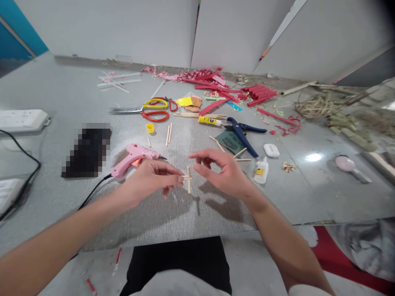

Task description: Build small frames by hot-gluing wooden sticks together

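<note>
A small cross of thin wooden sticks (189,185) is pinched between the thumb and fingers of my left hand (162,176), above the table. My right hand (220,167) hovers just to the right of the cross, thumb and index finger apart, nothing between them. Behind my left hand lies a pink hot glue gun (129,158), its nozzle pointing right. Two loose wooden sticks (169,135) lie ahead of my hands. More sticks rest on a dark green sheet (233,142) beyond my right hand, near a white glue bottle (261,172).
Scissors (143,110), a yellow glue stick (210,121), a yellow cap (150,128) and blue-handled cutters (242,133) lie farther back. Red paper strips (212,80) spread along the wall. A blurred black object (88,152) and power strips (23,120) sit left; a white case (271,150) sits right.
</note>
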A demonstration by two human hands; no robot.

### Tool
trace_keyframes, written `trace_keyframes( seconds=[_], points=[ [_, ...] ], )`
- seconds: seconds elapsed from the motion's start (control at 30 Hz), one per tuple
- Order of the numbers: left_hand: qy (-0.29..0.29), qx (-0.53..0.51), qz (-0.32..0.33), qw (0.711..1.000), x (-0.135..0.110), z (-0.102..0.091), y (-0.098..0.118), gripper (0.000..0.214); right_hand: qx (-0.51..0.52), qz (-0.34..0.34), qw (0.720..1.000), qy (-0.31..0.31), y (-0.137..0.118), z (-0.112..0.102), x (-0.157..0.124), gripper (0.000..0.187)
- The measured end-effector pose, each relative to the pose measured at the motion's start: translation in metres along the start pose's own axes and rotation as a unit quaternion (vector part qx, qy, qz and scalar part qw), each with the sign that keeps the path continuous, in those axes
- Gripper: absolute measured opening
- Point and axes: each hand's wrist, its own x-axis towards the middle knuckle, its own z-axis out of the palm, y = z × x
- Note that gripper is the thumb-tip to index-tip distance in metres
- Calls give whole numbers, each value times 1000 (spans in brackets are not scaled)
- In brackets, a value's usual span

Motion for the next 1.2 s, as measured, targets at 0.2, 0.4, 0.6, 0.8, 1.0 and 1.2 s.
trace_keyframes(
  seconds=[0.2,0.4,0.6,0.8,1.0,1.2],
  points=[
    [-71,-31,-32,996,-2,-1,4,10,84,-4,992,-89,-4,-5,0,10],
    [-97,-47,-31,994,-2,-2,5,7,157,37,980,-118,-6,-6,-2,13],
    [-115,-55,-35,991,-4,1,8,3,188,57,971,-137,-6,-3,-3,14],
    [-116,-69,-27,991,-4,0,6,3,199,62,969,-132,-5,-3,-3,17],
    [-120,-83,-24,989,-3,-2,6,6,218,66,966,-125,-4,-1,-4,14],
    [-121,-90,-18,988,-4,-2,5,4,221,62,965,-129,-4,-2,-5,8]
  ],
)
